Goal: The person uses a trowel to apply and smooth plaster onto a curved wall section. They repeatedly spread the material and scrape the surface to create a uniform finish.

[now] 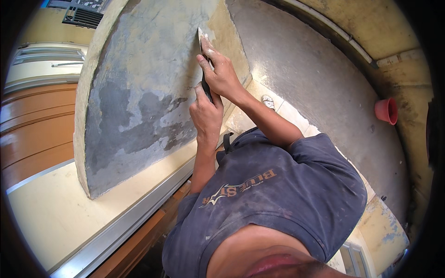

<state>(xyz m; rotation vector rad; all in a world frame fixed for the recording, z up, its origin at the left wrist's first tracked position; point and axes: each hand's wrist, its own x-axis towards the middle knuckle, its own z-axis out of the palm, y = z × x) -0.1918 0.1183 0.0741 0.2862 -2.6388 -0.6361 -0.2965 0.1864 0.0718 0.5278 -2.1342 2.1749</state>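
Dark blue-grey short-sleeved T-shirt, dusty; brown lettering and pale star; left hand and right hand white-flecked

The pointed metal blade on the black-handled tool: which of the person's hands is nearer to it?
The right hand: one finger extends alongside the blade. The left hand is farther away, lower in the picture, around the black handle.

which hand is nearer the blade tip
The right hand: it grips the tool up beside the blade, while the left hand holds the black handle lower down.
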